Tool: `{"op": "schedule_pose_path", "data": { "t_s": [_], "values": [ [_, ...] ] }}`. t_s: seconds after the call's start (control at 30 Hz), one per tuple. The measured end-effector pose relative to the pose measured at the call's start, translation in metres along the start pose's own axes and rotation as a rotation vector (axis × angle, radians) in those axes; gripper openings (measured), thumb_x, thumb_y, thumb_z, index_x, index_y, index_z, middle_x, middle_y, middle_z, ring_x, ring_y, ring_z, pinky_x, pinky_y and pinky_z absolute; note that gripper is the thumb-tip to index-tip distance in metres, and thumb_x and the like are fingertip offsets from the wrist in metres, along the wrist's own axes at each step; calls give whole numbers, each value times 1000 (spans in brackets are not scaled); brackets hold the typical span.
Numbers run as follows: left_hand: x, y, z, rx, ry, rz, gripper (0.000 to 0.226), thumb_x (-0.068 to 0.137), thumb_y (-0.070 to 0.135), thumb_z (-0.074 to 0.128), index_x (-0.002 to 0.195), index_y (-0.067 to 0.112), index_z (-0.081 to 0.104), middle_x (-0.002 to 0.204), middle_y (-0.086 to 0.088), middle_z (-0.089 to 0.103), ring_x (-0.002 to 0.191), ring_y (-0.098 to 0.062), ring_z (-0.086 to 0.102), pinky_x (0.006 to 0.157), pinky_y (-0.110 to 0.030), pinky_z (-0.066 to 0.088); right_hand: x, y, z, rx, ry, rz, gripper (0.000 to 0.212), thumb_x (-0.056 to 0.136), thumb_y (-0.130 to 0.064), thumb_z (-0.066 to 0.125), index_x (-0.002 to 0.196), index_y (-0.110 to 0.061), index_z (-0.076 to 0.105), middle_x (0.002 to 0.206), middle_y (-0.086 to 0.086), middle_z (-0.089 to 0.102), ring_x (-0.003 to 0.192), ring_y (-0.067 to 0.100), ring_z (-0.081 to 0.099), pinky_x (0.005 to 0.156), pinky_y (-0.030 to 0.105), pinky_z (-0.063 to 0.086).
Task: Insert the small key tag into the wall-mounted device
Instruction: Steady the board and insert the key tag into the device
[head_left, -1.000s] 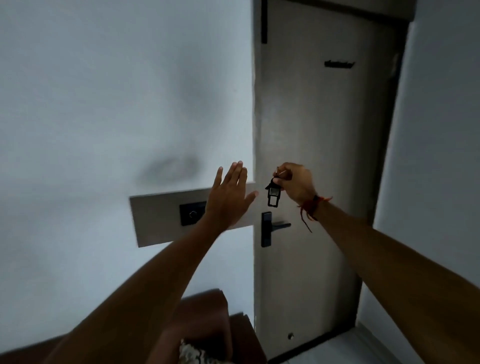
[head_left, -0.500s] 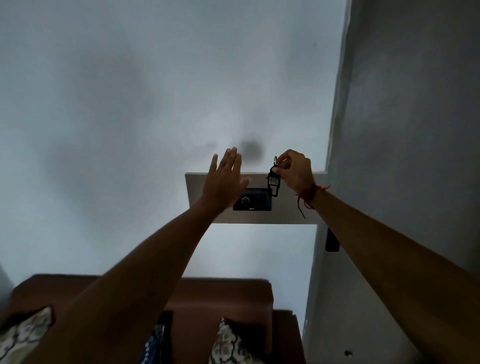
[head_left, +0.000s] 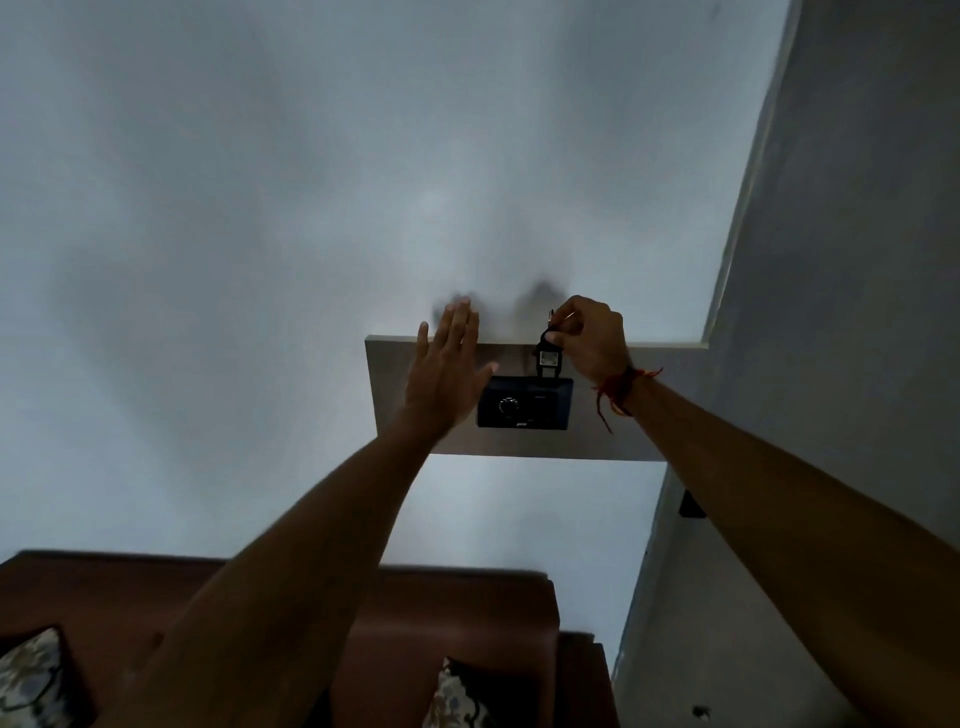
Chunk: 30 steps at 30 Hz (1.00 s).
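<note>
The wall (head_left: 260, 234) is a pale, flat grey-white, and the door (head_left: 857, 260) at the right a duller grey. The wall-mounted device (head_left: 524, 402) is black on a light beige-grey panel (head_left: 519, 441). The key tag (head_left: 547, 358) is black with a small pale rectangle in its middle. A red thread (head_left: 615, 392) is tied round the right wrist. The sofa (head_left: 467, 613) is reddish-brown; its cushions (head_left: 31, 670) carry a cream and dark floral pattern

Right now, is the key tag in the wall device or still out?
Out, or barely started. The key tag hangs from the right hand, its lower end just at the device's top edge; its body fully visible.
</note>
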<state>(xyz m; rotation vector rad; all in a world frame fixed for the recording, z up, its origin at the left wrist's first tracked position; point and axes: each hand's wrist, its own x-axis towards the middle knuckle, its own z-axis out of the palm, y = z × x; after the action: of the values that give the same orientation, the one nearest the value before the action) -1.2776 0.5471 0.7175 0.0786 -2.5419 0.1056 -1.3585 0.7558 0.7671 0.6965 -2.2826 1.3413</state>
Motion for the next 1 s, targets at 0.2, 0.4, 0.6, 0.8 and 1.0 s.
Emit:
{"op": "schedule_pose_path", "data": {
  "t_s": [0.2,0.4,0.6,0.8,1.0],
  "values": [
    [23,-3,66,-56,188,-36,89,111,62,43,176,8,14,185,-12,5,173,-32,8,139,-58,18,2,39,33,-37,-20,17,19,78,1,81,92,-5,71,84,12,77,81,19,73,75,28,59],
    [33,-4,105,-13,386,-50,101,105,79,40,174,8,22,184,-11,17,172,-34,18,139,-60,14,-9,61,51,-140,-2,-98,33,84,2,69,85,-28,54,71,-16,62,72,-11,62,63,11,45],
    [36,-4,112,-7,431,-50,101,105,80,39,174,8,23,184,-10,19,171,-34,19,139,-61,12,-16,65,50,-209,45,-196,18,85,-4,70,100,-14,65,97,7,70,92,25,68,82,48,58],
    [34,-4,111,3,440,-49,103,104,82,38,175,9,21,184,-10,16,172,-34,18,139,-60,11,-18,70,37,-247,35,-195,26,82,-16,80,107,-15,72,111,6,57,95,23,66,81,37,61],
    [34,-5,110,2,424,-44,105,103,83,37,175,9,18,185,-11,13,172,-34,15,139,-61,13,-12,55,29,-151,100,-152,22,79,-15,82,100,-19,76,101,4,65,93,15,64,84,29,57]
  ]
}}
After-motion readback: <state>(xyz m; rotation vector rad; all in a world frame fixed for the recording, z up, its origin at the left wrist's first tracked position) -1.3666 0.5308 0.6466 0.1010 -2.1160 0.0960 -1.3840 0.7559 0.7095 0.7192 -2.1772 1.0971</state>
